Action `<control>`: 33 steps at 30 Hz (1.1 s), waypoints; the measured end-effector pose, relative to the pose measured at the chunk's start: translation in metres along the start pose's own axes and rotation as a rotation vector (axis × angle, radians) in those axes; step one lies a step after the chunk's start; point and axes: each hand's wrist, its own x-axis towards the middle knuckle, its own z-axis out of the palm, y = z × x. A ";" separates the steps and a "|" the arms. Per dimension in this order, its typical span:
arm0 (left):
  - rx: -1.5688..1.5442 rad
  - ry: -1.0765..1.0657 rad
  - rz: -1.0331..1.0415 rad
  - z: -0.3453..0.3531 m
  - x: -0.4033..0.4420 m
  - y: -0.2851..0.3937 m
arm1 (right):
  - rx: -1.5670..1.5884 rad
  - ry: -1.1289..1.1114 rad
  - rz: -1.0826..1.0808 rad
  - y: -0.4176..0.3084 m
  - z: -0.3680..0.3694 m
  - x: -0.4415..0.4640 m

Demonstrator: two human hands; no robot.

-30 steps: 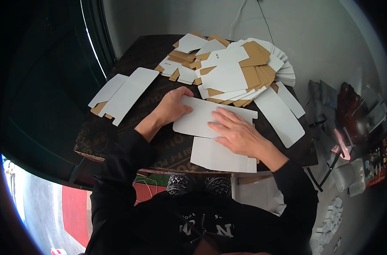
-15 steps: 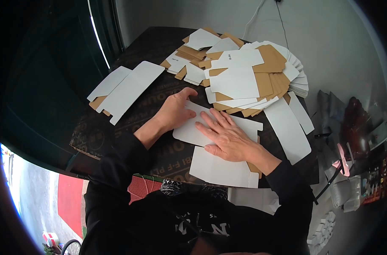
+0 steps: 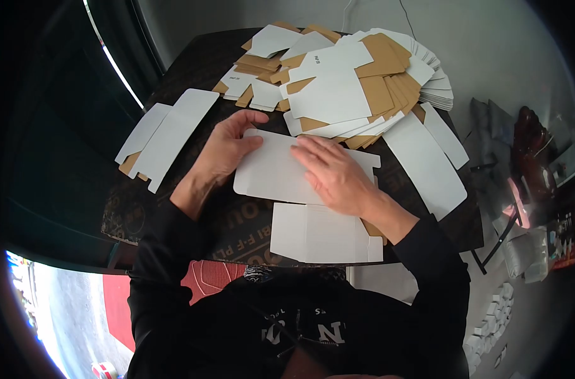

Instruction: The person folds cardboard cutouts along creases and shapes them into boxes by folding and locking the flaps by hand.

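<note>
A folded-flat white cardboard box (image 3: pixel 268 167) lies in front of me on the dark table, its lower panel (image 3: pixel 319 234) reaching toward the near edge. At the box's far left corner is my left hand (image 3: pixel 227 148). Its thumb rests on the white face and its index finger curls beyond the far edge; the other fingers are partly hidden. My right hand (image 3: pixel 338 177) lies over the box's right half, fingers stretched out and close together, palm down. Brown inner card shows at the box's right side, partly behind my right wrist.
Several unfolded box blanks (image 3: pixel 331 88), white and brown, are heaped at the table's back. One flattened box (image 3: pixel 180 136) lies to the left, another white piece (image 3: pixel 423 167) to the right. The dark printed table (image 3: pixel 237 240) ends just before my body.
My right hand's fingers have drawn closer together and shifted slightly up the box. My left thumb has come onto the box's corner. The whole view has shifted a little.
</note>
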 end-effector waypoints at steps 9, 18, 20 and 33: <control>-0.384 0.148 0.138 -0.028 0.006 0.005 | 0.277 0.437 0.367 0.048 -0.054 -0.012; -0.423 0.286 0.339 -0.031 0.011 0.004 | 0.884 0.610 0.741 0.046 -0.052 -0.010; -0.427 0.278 0.361 -0.032 0.010 0.004 | 0.940 0.547 0.779 0.042 -0.055 -0.010; -0.479 0.206 0.382 -0.029 0.007 0.009 | 0.979 0.474 0.685 0.043 -0.058 -0.010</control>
